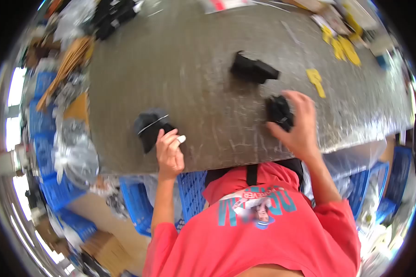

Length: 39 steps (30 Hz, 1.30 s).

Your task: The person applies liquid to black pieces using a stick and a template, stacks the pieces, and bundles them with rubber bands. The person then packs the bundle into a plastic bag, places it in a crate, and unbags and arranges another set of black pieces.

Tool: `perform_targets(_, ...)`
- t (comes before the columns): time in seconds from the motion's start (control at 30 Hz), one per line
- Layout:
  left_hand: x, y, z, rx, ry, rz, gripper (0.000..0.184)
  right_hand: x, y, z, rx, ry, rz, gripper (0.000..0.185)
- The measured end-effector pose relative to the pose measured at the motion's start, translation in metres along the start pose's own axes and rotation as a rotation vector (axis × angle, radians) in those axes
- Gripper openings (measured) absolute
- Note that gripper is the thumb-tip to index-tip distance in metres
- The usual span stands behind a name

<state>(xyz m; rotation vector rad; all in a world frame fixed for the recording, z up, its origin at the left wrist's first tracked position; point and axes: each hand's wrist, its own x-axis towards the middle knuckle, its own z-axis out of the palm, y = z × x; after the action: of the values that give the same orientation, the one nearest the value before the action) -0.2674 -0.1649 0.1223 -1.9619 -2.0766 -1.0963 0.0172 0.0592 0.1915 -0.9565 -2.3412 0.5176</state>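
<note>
On the left part of the table, a soft black-and-grey piece (151, 128) with a thin white line across it lies at the fingertips of my left hand (169, 152). That hand's fingers are curled and pinch the piece's edge; a small white wrap or cap (182, 138) shows on one finger. My right hand (302, 123) curves around a crumpled black bundle (279, 111), thumb on the near side and fingers on the far side. Beyond it rests another folded black piece (254, 69), touched by neither hand. Blur hides the exact kind of these black items.
A yellow tag-shaped piece (316, 82) lies right of the bundle on the grey table (194, 83). Yellow gloves (344, 47) sit at the far right. Black items (113, 17) are at the far left. Blue crates (192, 191) stand below the front edge.
</note>
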Motion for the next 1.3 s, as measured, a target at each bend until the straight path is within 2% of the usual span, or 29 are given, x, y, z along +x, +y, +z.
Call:
perform_targets(0.07,-0.011,0.002,-0.003,0.017,0.135,-0.033,0.027,-0.01,0.02,0.001,-0.063,-0.1,0.159,0.088)
perform_targets(0.17,-0.013,0.004,-0.009,0.193,0.307,-0.178,0.029,-0.017,0.033,0.024,-0.061,-0.153,0.155,0.073)
perform_targets(0.27,-0.003,0.014,-0.011,0.297,0.316,-0.293,0.031,-0.005,0.013,0.038,0.356,-0.209,0.334,0.064)
perform_targets(0.3,0.004,0.02,-0.007,0.327,0.299,-0.335,0.032,0.002,0.002,0.049,0.591,-0.222,0.379,0.064)
perform_targets(0.33,0.01,0.023,0.0,0.321,0.283,-0.35,0.037,0.012,-0.016,0.06,0.789,-0.222,0.446,0.066)
perform_targets(0.37,0.015,0.024,0.008,0.352,0.216,-0.37,0.052,0.024,-0.036,0.072,0.986,-0.216,0.514,0.067)
perform_targets(0.43,0.028,0.026,0.024,0.395,0.14,-0.417,0.067,0.047,-0.059,0.109,0.927,-0.244,0.491,0.074)
perform_targets(0.47,0.03,0.02,0.028,0.45,0.046,-0.428,0.076,0.055,-0.071,0.133,0.783,-0.205,0.374,0.075)
perform_targets(0.5,0.033,0.015,0.028,0.529,-0.014,-0.484,0.077,0.059,-0.082,0.153,0.631,-0.161,0.265,0.076)
perform_targets(0.57,0.025,-0.009,0.023,0.499,0.056,-0.458,0.072,0.057,-0.108,0.17,0.653,-0.3,0.164,0.076)
perform_targets(0.63,0.015,-0.033,0.009,0.545,0.043,-0.405,0.072,0.046,-0.113,0.178,0.656,-0.302,-0.184,0.071)
perform_targets(0.67,0.012,-0.045,-0.002,0.501,0.046,-0.354,0.072,0.045,-0.112,0.164,0.679,-0.384,-0.24,0.066)
perform_targets(0.7,0.009,-0.056,-0.013,0.461,0.051,-0.307,0.072,0.049,-0.111,0.146,0.694,-0.479,-0.202,0.06)
perform_targets(0.77,0.007,-0.072,-0.034,0.452,-0.033,-0.308,0.071,0.061,-0.091,0.123,0.512,-0.245,-0.332,0.055)
perform_targets(0.83,0.008,-0.068,-0.042,0.414,-0.061,-0.281,0.071,0.088,-0.064,0.088,0.217,-0.034,-0.323,0.054)
perform_targets(0.9,0.016,-0.05,-0.047,0.394,-0.065,-0.241,0.072,0.111,-0.038,0.063,-0.066,0.041,-0.291,0.063)
perform_targets(0.93,0.022,-0.036,-0.044,0.362,-0.049,-0.219,0.074,0.119,-0.022,0.059,-0.116,-0.007,-0.275,0.066)
perform_targets(1.03,0.038,0.01,-0.015,0.282,-0.131,-0.089,0.073,0.122,0.025,0.062,-0.005,-0.28,-0.099,0.064)
perform_targets(1.13,0.051,0.033,0.021,0.376,-0.253,-0.092,0.064,0.094,0.037,0.057,0.258,-0.005,-0.064,0.058)
perform_targets(1.23,0.051,0.009,0.034,0.54,-0.265,-0.164,0.061,0.047,0.044,0.047,0.748,0.111,0.361,0.052)
perform_targets(1.3,0.048,-0.014,0.028,0.649,-0.192,-0.154,0.059,0.015,0.051,0.045,0.692,0.159,0.326,0.046)
